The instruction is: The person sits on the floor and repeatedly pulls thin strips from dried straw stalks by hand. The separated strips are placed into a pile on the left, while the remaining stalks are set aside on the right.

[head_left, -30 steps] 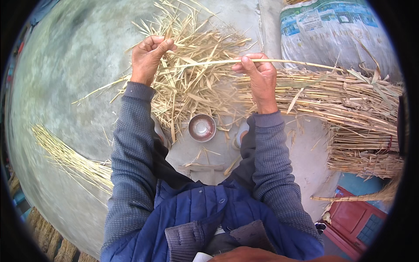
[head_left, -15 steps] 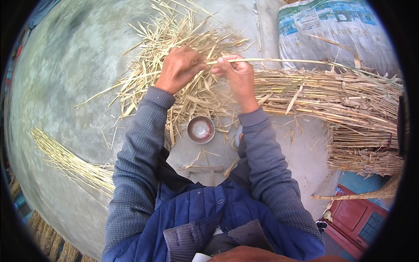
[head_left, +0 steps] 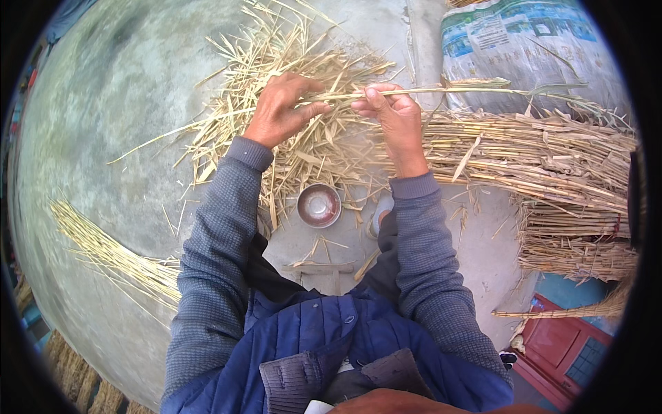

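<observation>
Both hands are at a long dry reed-like stalk (head_left: 455,90) above a heap of loose stripped straw leaves (head_left: 303,155). My left hand (head_left: 283,110) curls around the stalk, its thumb and forefinger a little apart on either side. My right hand (head_left: 395,117) pinches it between thumb and fingers, a short gap to the right. From there it runs rightward, with dry leaves hanging along its far part. Another length of straw (head_left: 158,140) sticks out left of my left hand; whether it belongs to the same stalk is hidden.
A small metal bowl (head_left: 319,205) stands on the concrete floor below my hands. Thick stacks of unstripped stalks (head_left: 510,148) lie to the right, beside a large white sack (head_left: 531,62). A bundle of thin pale stalks (head_left: 114,252) lies left. A red door panel (head_left: 558,338) shows lower right.
My right hand has slid rightward along the stalk, away from my left hand, and the gap has widened. The leaves at the stalk's right part have shifted. My left hand's thumb and forefinger have parted slightly.
</observation>
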The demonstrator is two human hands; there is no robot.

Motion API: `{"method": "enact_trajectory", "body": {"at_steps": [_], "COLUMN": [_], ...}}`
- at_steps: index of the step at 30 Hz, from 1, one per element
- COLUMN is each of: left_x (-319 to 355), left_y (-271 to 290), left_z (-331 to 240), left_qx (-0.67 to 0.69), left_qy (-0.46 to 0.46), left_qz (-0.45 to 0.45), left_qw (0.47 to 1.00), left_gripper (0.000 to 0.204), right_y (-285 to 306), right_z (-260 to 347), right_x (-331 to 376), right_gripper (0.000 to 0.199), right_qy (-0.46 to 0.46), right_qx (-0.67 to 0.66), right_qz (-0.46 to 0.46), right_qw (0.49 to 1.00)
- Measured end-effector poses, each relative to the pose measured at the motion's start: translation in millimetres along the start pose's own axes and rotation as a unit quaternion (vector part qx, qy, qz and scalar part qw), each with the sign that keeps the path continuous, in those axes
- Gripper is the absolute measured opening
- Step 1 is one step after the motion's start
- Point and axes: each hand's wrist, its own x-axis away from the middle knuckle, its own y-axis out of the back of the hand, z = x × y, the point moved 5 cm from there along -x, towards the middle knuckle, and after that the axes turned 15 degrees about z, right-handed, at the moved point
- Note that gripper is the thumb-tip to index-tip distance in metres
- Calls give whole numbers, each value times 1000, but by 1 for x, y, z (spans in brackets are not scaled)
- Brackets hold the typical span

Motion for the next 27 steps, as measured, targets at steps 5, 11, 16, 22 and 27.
{"method": "enact_trajectory", "body": {"at_steps": [5,11,16,22,27], "left_x": [-9,-4,-4,8,21], "left_y": [-10,-14,0,5,44], "left_z": [-17,0,-7,23,62], "left_qx": [71,252,42,235,470], "left_qy": [-12,83,-40,139,171], "left_qz": [-4,-8,12,63,-176], "left_qw": [997,964,998,960,848], "left_gripper": [17,20,22,16,16], "right_y": [-14,-13,-1,11,15], "right_z": [0,-1,5,11,8], "right_x": [-1,1,3,6,7], "right_gripper": [25,23,22,21,21], "right_qy": [1,-11,-10,5,6], "right_qx": [21,24,16,-6,34], "right_qz": [30,38,-1,-7,-8], "right_qw": [999,999,1000,1000,999]}}
